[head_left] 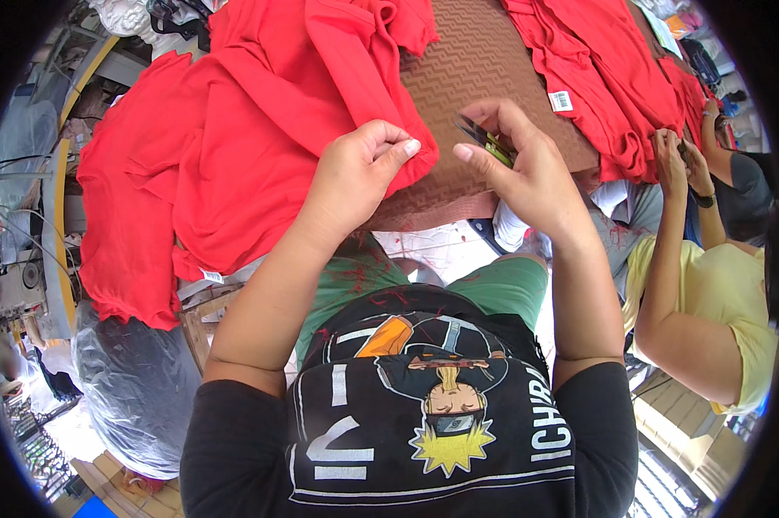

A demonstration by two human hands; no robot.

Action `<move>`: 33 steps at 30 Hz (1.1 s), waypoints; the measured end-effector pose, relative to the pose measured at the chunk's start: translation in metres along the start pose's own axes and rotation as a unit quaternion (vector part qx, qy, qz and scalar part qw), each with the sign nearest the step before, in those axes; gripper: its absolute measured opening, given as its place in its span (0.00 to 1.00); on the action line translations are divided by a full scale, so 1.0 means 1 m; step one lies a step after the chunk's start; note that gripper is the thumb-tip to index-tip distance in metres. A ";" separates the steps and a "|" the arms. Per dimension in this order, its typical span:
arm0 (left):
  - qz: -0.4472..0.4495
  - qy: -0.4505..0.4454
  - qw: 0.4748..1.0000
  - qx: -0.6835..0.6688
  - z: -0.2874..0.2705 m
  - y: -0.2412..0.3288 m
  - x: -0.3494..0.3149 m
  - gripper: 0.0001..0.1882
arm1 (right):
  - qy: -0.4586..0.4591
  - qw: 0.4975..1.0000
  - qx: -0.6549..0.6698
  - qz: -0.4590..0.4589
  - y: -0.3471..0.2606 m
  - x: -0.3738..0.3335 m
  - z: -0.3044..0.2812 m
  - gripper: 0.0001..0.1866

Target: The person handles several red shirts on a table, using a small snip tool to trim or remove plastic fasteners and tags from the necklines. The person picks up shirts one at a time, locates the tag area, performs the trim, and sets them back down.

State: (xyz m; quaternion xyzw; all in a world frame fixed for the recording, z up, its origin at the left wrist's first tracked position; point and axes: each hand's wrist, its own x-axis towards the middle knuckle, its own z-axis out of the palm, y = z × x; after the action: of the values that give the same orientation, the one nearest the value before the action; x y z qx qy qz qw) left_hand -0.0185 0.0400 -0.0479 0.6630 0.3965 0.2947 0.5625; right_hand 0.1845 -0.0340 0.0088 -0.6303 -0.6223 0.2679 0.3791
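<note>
A red garment [260, 129] is spread over the left part of the table and hangs off its near edge. My left hand [365, 168] pinches the garment's right-hand edge between thumb and fingers. To its right, my right hand [523, 160] is closed round small thread snips [497, 148] with green-yellow handles. The dark blades point up and left, apart from the cloth. Part of the snips is hidden by my fingers.
The table has a brown patterned cover [484, 60]. More red garments [597, 78] lie at the right, where a co-worker's hands [679, 164] hold something small. A plastic-covered bundle [135, 388] stands at lower left. Red thread scraps lie on my green shorts [355, 276].
</note>
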 end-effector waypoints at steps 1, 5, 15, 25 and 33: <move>-0.016 -0.008 1.000 -0.018 -0.002 -0.001 0.000 0.09 | 0.001 1.000 0.015 -0.017 0.001 0.001 0.004 0.19; -0.037 -0.035 0.998 -0.042 -0.001 -0.001 0.003 0.09 | 0.009 0.998 0.027 -0.058 0.008 0.002 0.019 0.10; 0.074 0.039 0.993 0.087 0.015 0.026 -0.010 0.09 | -0.024 0.999 0.024 -0.017 0.006 -0.001 0.024 0.06; 0.080 -0.004 0.995 0.064 0.018 0.031 -0.012 0.09 | -0.065 0.997 0.035 -0.002 0.004 -0.001 0.015 0.07; 0.215 0.036 0.951 0.221 0.021 0.035 -0.007 0.07 | -0.142 0.989 0.047 0.016 -0.002 0.006 -0.001 0.08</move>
State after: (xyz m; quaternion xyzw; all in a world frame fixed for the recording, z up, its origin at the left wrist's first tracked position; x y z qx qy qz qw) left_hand 0.0026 0.0213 -0.0175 0.8292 0.3200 0.3370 0.3106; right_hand 0.1847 -0.0278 0.0114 -0.5775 -0.6460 0.3897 0.3120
